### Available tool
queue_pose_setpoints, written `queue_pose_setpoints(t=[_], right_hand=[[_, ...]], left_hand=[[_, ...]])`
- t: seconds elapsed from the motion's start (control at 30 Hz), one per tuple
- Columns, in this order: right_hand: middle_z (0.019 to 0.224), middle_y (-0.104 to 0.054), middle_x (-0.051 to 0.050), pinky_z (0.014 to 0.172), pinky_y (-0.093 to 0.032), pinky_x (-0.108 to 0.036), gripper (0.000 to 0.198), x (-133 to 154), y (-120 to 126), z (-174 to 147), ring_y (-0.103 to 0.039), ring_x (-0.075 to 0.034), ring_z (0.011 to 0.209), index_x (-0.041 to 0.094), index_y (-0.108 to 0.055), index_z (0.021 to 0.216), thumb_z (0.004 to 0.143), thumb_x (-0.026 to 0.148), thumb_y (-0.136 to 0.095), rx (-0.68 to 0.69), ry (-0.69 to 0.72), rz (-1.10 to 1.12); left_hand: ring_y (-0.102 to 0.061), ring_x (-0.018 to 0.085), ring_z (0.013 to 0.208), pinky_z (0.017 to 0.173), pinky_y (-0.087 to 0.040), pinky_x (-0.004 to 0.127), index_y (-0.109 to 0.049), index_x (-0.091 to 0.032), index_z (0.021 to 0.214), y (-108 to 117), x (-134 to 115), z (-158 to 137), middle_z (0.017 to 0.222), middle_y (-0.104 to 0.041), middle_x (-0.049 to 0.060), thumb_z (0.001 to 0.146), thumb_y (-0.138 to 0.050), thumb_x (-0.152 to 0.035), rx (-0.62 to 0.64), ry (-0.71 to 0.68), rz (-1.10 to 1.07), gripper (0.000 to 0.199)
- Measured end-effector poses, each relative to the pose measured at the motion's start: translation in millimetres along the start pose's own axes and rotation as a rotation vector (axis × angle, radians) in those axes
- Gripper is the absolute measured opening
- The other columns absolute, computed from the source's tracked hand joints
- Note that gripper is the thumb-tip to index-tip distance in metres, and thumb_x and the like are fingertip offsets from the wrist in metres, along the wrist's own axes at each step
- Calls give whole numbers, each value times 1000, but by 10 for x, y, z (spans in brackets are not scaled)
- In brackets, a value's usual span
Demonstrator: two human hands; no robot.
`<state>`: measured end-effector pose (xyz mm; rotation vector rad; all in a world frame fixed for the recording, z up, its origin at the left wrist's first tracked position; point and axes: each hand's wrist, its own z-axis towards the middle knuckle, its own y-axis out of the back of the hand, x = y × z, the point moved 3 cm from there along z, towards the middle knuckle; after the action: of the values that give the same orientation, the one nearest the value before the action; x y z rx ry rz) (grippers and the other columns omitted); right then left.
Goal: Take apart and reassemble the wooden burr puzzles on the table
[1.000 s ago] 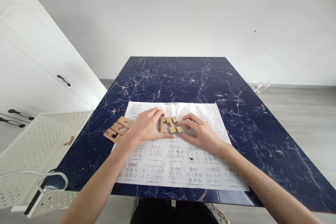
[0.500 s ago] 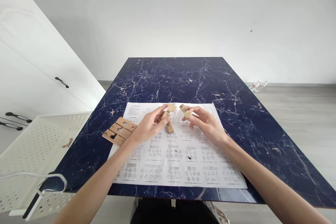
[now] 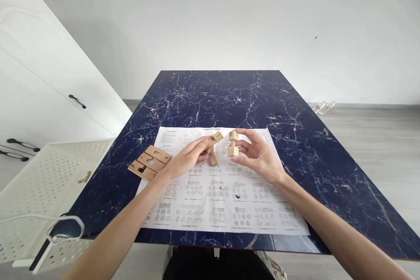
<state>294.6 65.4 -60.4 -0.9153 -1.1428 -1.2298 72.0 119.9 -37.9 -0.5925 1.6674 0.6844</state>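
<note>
A notched wooden puzzle piece marked 1 (image 3: 215,138) is pinched between the thumb and fingers of my left hand (image 3: 188,155), tilted up to the right. My right hand (image 3: 260,157) grips another notched wooden puzzle piece marked 3 (image 3: 233,143) upright, fingers at its top and thumb at its lower end. Both pieces are held apart above the printed sheet (image 3: 218,201). Just behind my left fingers, a third wooden piece (image 3: 213,158) lies on the sheet, partly hidden. Left of my left wrist are flat wooden plates with cut-out holes and numbers (image 3: 150,162).
The sheet, covered in small diagrams, lies on a dark blue marbled table (image 3: 216,100). At the left stand a white perforated basket (image 3: 36,175) with a small wooden piece (image 3: 85,177) in it, a white cable (image 3: 39,217) and a white cabinet (image 3: 49,74).
My right hand has turned its piece from slanted to upright. My left hand has rotated its piece so that the number 1 now shows.
</note>
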Motion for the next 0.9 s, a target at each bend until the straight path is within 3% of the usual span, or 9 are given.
queue_pose_setpoints(t=[0.13,0.3,0.57,0.9], right_hand=[[141,-61,-10,102,-59,-51,60,90,-29,-21,-65,-30,122,34,-54,139,88,46,-85,-63,169,-165],[144,-64,-10,105,-55,-55,59,164,-74,-55,-61,-35,132,35,-55,143,91,45,-82,-37,222,-375],[144,-65,-11,113,-52,-61,60,160,-123,-110,-61,-36,134,35,-57,145,91,41,-83,-29,277,-504],[145,-61,-13,111,-57,-61,65,140,-160,-158,-62,-36,134,34,-49,155,97,35,-78,12,377,-589]], left_hand=[[-42,13,64,61,-41,29,-53,-25,143,-56,8,-9,86,-52,0,111,-45,-52,61,-16,15,43],[-55,16,74,70,-48,32,-60,-20,128,-102,13,-14,88,-61,2,110,-47,-54,52,-64,120,40],[-66,19,84,78,-53,34,-66,-20,122,-154,-37,-18,99,-71,6,109,-50,-49,38,-100,191,36],[-74,21,86,75,-53,34,-53,-22,128,-181,-4,-44,100,-79,6,109,-52,-52,-1,-86,238,36]])
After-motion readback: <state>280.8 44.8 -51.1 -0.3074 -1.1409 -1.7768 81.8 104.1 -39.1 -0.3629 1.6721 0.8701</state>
